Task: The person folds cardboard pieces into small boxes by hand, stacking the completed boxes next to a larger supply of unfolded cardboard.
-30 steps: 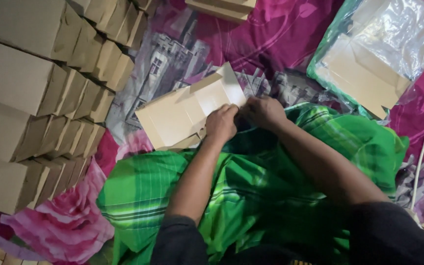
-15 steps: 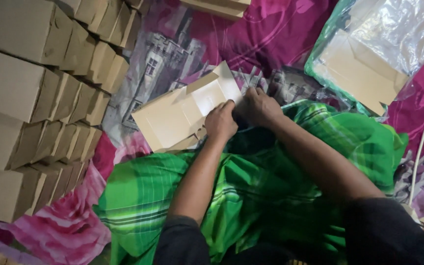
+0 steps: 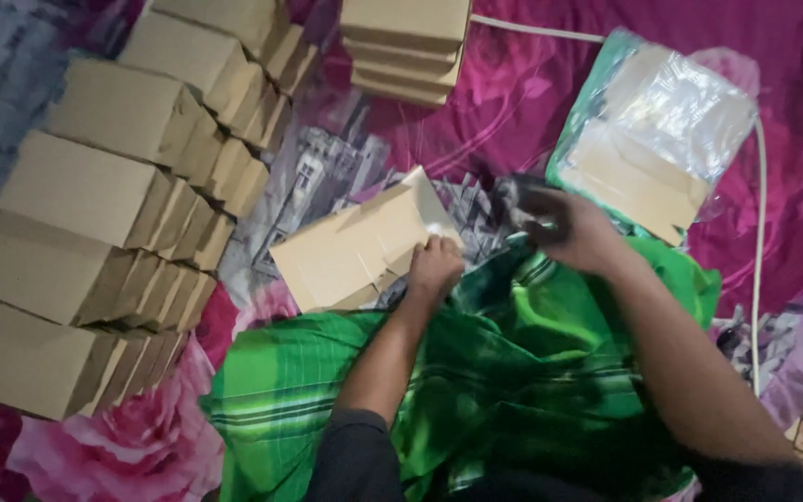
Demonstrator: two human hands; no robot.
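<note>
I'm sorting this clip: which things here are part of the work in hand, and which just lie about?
In hand:
- flat cardboard sheet, gripped by the left hand
- right hand, off the sheet
- plastic bag of flat sheets
- folded boxes in rows

Lying about:
- white cable
- flowered bedsheet
- green checked cloth

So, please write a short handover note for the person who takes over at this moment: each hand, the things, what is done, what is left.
Left hand: closed on the edge of the flat cardboard box blank, which lies partly folded at the edge of the lap.
Right hand: off the blank, near the plastic bag of flat blanks; the picture is blurred there, so a grip cannot be told.
Done: rows of folded boxes stand to the left, a stack at the top.
Left: this blank is not yet a closed box; more blanks remain in the bag.
</note>
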